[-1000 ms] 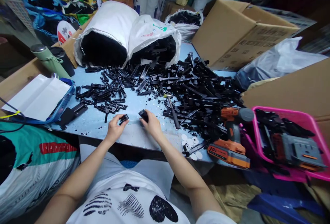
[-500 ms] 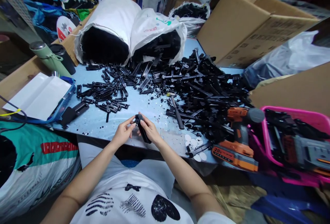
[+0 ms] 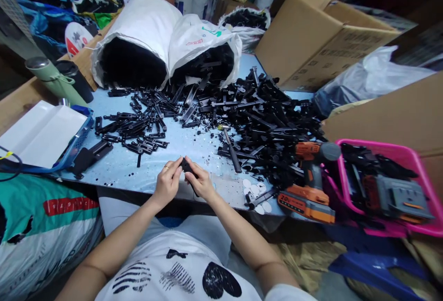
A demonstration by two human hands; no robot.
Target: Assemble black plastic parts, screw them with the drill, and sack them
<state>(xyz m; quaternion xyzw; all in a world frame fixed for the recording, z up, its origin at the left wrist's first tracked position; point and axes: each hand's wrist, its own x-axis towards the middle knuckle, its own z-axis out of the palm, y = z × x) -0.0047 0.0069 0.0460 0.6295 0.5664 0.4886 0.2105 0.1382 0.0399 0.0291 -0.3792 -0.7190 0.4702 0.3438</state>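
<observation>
My left hand [image 3: 168, 183] and my right hand [image 3: 200, 182] meet at the near edge of the light blue table [image 3: 152, 171]. Both pinch a small black plastic part [image 3: 187, 167] between their fingertips; most of it is hidden by the fingers. A ring shows on my left hand. Beyond the hands lies a big heap of black plastic parts [image 3: 270, 121], with a smaller scatter of black parts [image 3: 138, 125] to the left. A hammer [image 3: 230, 146] lies just right of my hands.
Two white sacks [image 3: 166, 38] full of black parts lie open at the back. An orange cordless drill [image 3: 309, 185] rests by a pink basket [image 3: 387, 190] on the right. Cardboard boxes [image 3: 325, 38] stand behind; a blue tray with white paper [image 3: 41, 130] and a green flask [image 3: 51, 79] sit left.
A second ago my hands were apart, each with a small black piece. They came together and now press on one part between them, closer to the table edge.
</observation>
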